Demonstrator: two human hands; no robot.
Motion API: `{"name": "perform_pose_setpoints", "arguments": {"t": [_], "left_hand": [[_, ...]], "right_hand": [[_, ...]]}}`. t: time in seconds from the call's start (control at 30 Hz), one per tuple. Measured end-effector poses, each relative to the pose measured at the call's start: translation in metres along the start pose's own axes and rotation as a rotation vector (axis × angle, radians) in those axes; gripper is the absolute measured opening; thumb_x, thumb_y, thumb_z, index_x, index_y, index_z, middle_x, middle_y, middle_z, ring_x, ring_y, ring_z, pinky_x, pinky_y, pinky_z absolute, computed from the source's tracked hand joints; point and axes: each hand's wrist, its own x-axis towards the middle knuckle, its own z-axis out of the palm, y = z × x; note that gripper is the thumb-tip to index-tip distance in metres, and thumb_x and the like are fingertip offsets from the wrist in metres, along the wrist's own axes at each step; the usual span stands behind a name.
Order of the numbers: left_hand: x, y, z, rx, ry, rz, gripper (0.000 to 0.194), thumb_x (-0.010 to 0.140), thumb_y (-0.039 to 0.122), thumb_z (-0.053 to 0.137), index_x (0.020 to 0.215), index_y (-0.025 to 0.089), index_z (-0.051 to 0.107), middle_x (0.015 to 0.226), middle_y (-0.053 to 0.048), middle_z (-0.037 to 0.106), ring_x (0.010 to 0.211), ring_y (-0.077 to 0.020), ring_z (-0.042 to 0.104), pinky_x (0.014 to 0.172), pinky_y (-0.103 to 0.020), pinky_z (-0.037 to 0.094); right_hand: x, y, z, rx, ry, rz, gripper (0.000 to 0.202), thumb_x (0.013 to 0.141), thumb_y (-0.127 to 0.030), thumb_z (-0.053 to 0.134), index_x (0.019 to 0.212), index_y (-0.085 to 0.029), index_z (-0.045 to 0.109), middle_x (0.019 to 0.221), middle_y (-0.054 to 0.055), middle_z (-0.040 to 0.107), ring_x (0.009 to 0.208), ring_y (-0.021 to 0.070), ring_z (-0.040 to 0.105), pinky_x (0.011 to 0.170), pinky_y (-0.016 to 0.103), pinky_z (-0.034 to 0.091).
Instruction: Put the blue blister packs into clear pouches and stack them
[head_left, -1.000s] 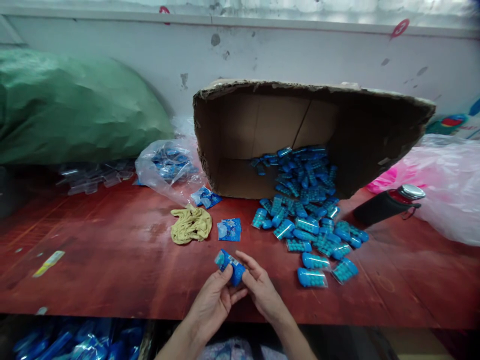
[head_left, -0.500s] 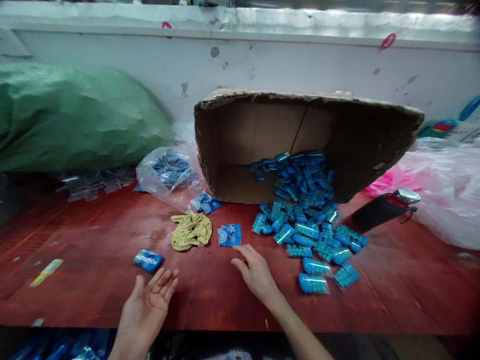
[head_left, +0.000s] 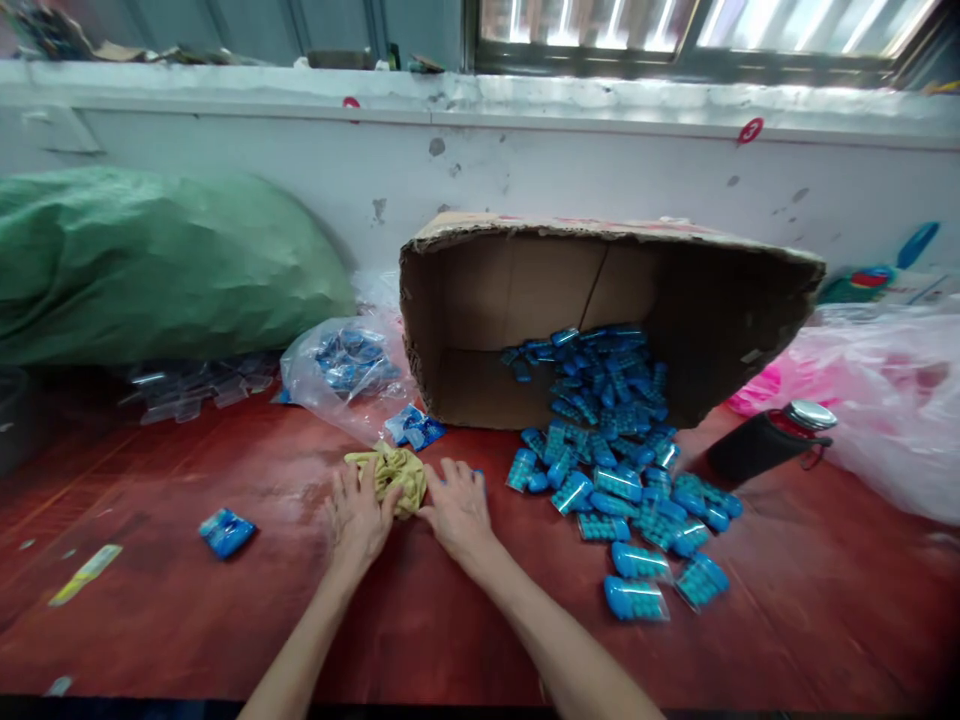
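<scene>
Yellow fabric, crumpled into a soft, wrinkled cloth bundle (head_left: 405, 482), is flanked by two bare hands on a worn, streaked red tabletop (head_left: 187, 640). Its left side is partly covered by the left hand (head_left: 357, 520), whose fingers are spread and extended, nothing being clenched in them. Beside its right edge, the right hand (head_left: 459, 512) is laid palm down with fingers fanned; a blue sliver (head_left: 481, 484) is glimpsed by its fingertips, but whether anything is pinched beneath them cannot be told. Well apart to the left, a small, glossy blue plastic packet (head_left: 227, 532) is seen lying alone, near a flat yellow-and-white strip (head_left: 86, 575). Behind the cloth, a creased, printed blue packet (head_left: 415, 428) is set just beside a filmy clear plastic bag (head_left: 304, 365) filled with blue pieces. On the right, rounded capsules of clear plastic with smooth blue ends (head_left: 615, 484) are spilled from a ragged-edged brown cardboard box (head_left: 555, 270) tipped on its side. Next to them, a black-sleeved cylindrical bottle with a shiny metal cap (head_left: 750, 446) is seen tilted. Along the left, the wall is fronted by a bulging, creased green sack (head_left: 165, 270).
</scene>
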Motion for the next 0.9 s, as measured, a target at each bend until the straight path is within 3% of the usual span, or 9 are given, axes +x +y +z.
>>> {"name": "perform_pose_setpoints", "arguments": {"t": [0.13,0.2,0.27,0.37,0.53,0.67,0.77,0.83,0.9], "left_hand": [[0.020,-0.035,0.016,0.240,-0.118,0.172,0.040,0.073,0.034,0.049,0.106,0.013,0.056,0.121,-0.021,0.050,0.120,-0.0353,0.033,0.096,-0.054,0.020],[0.016,-0.046,0.020,0.290,-0.106,0.302,0.033,0.075,0.032,0.044,0.098,0.013,0.059,0.116,-0.019,0.053,0.115,-0.0321,0.040,0.095,-0.049,0.027],[0.008,-0.050,0.022,0.278,-0.073,0.396,0.028,0.078,0.031,0.041,0.089,0.014,0.060,0.108,-0.017,0.058,0.107,-0.0290,0.047,0.091,-0.045,0.034],[-0.001,-0.045,0.025,0.236,-0.037,0.429,0.025,0.081,0.030,0.037,0.082,0.018,0.059,0.095,-0.012,0.063,0.095,-0.0243,0.053,0.085,-0.040,0.040],[0.006,-0.035,0.030,0.252,-0.041,0.378,0.022,0.079,0.028,0.041,0.080,0.017,0.059,0.087,-0.012,0.063,0.092,-0.0265,0.053,0.084,-0.043,0.038],[-0.005,-0.019,0.027,0.256,0.041,0.315,0.022,0.077,0.025,0.043,0.087,0.015,0.060,0.102,-0.017,0.060,0.110,-0.0337,0.043,0.090,-0.052,0.030],[-0.038,0.006,0.023,0.001,0.056,0.229,0.027,0.075,0.028,0.048,0.098,0.016,0.057,0.110,-0.016,0.056,0.111,-0.0299,0.044,0.092,-0.046,0.032],[-0.062,0.024,0.022,-0.273,-0.038,-0.010,0.031,0.071,0.033,0.055,0.098,0.018,0.055,0.096,-0.012,0.061,0.088,-0.0246,0.057,0.080,-0.039,0.042],[-0.079,0.038,0.023,-0.535,-0.207,-0.392,0.039,0.066,0.039,0.059,0.098,0.016,0.053,0.080,-0.008,0.061,0.060,-0.0183,0.058,0.055,-0.033,0.046]], "right_hand": [[0.025,-0.021,0.023,0.038,-0.044,-0.123,0.033,0.084,-0.021,0.044,0.116,-0.014,0.048,0.122,0.013,0.049,0.116,0.0279,0.037,0.093,0.046,0.029],[0.028,-0.025,0.028,0.051,-0.049,-0.160,0.030,0.086,-0.014,0.038,0.112,-0.014,0.051,0.119,0.010,0.053,0.115,0.0219,0.040,0.095,0.038,0.030],[0.025,-0.022,0.024,0.062,-0.049,-0.192,0.025,0.087,-0.018,0.039,0.106,-0.018,0.056,0.114,0.005,0.057,0.112,0.0170,0.043,0.094,0.031,0.031],[0.011,-0.004,0.005,0.054,-0.028,-0.195,0.017,0.085,-0.030,0.047,0.096,-0.025,0.059,0.108,-0.002,0.060,0.106,0.0149,0.045,0.089,0.026,0.033],[-0.019,0.039,-0.018,-0.031,0.044,-0.035,0.016,0.081,-0.027,0.054,0.095,-0.022,0.061,0.105,0.007,0.058,0.094,0.0231,0.047,0.075,0.033,0.035],[-0.033,0.052,-0.007,-0.072,0.077,0.000,0.014,0.083,-0.018,0.051,0.079,-0.022,0.064,0.088,0.006,0.062,0.083,0.0205,0.048,0.071,0.032,0.033],[-0.035,0.051,-0.002,-0.085,0.115,0.007,0.016,0.083,-0.017,0.049,0.076,-0.021,0.063,0.084,0.006,0.061,0.082,0.0201,0.047,0.072,0.033,0.031],[-0.037,0.047,-0.006,-0.092,0.135,0.012,0.016,0.083,-0.017,0.050,0.075,-0.021,0.063,0.085,0.006,0.061,0.084,0.0205,0.046,0.074,0.034,0.030],[-0.042,0.042,-0.016,-0.083,0.170,0.012,0.015,0.083,-0.018,0.050,0.076,-0.021,0.063,0.086,0.005,0.060,0.086,0.0206,0.046,0.075,0.034,0.030]]}}
